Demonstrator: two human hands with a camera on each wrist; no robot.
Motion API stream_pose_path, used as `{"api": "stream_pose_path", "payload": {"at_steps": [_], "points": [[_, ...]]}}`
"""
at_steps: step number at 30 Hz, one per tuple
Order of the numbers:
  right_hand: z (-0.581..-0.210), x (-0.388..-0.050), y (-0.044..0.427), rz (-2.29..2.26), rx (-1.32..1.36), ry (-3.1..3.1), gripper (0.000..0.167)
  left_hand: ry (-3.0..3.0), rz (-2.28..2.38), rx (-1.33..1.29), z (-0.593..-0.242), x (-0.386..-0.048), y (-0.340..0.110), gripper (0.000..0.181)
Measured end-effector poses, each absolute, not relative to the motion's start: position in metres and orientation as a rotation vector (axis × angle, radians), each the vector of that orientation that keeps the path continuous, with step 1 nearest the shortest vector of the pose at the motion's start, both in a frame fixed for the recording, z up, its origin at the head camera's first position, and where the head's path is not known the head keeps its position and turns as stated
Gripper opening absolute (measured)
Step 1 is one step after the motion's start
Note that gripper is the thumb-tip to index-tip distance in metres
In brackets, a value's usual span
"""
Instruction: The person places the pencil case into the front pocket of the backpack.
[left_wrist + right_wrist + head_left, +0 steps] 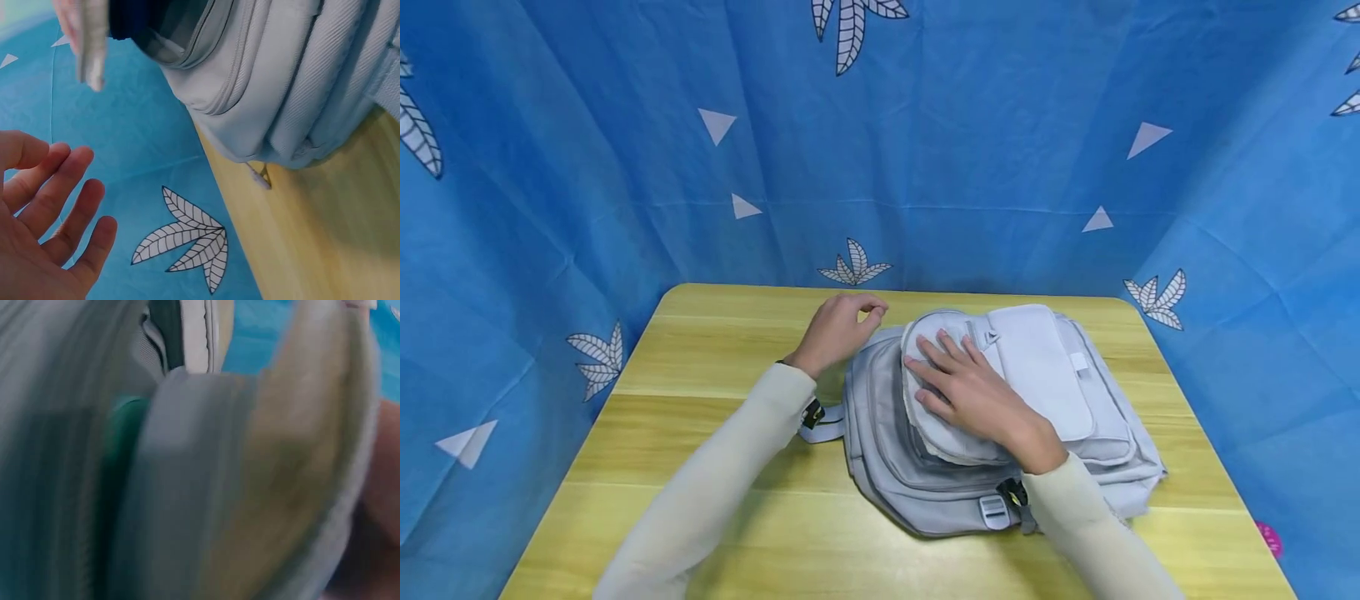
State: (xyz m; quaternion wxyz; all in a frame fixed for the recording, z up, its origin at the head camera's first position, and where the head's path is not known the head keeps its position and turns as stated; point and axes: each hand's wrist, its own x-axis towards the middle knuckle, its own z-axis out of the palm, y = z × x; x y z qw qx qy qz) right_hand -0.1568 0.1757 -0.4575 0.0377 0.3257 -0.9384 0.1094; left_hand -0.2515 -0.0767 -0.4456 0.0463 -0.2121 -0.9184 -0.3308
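A light grey backpack (880, 433) lies on its back on the table, its top end toward the left. My right hand (973, 392) rests with spread fingers on the bag's front pocket (1037, 358). Beside the top end, my left hand (842, 329) is raised just above the table, its fingers loosely bent and holding nothing. In the left wrist view a compartment of the backpack (250, 81) gapes, dark inside. The right wrist view is blurred; grey fabric (181, 469) fills much of it, with something green (125, 431) in a gap.
The wood-grain table (722, 333) extends around the bag. A blue curtain (925, 150) printed with leaves and triangles hangs behind and at both sides. A strap buckle (995, 512) lies at the bag's near edge, and a grey loop (823, 425) sticks out left.
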Motion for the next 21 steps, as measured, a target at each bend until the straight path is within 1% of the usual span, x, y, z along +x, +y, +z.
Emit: {"api": "stream_pose_path", "payload": {"at_steps": [4, 7, 9, 11, 15, 18, 21], "points": [[-0.458, -0.161, 0.163, 0.131, 0.957, -2.903, 0.050, -2.829, -0.959, -0.644, -0.439, -0.257, -0.071, 0.031], [-0.460, -0.165, 0.155, -0.011, 0.915, -2.953, 0.054, -2.862, -0.925, -0.663, -0.434, -0.262, -0.066, 0.032], [-0.458, -0.171, 0.152, -0.029, 0.915, -3.000, 0.055, -2.882, -0.900, -0.669, -0.430, -0.266, -0.064, 0.032], [-0.448, -0.181, 0.152, 0.072, 0.953, -3.052, 0.052, -2.890, -0.864, -0.661, -0.424, -0.272, -0.064, 0.032], [-0.413, -0.211, 0.159, 0.475, 1.048, -3.114, 0.042, -2.905, -0.781, -0.601, -0.412, -0.286, -0.067, 0.032], [-0.390, -0.236, 0.166, 0.635, 1.012, -3.109, 0.044, -2.942, -0.737, -0.555, -0.405, -0.297, -0.072, 0.033], [-0.376, -0.256, 0.175, 0.608, 0.885, -3.081, 0.050, -2.972, -0.711, -0.520, -0.399, -0.307, -0.075, 0.035]]}}
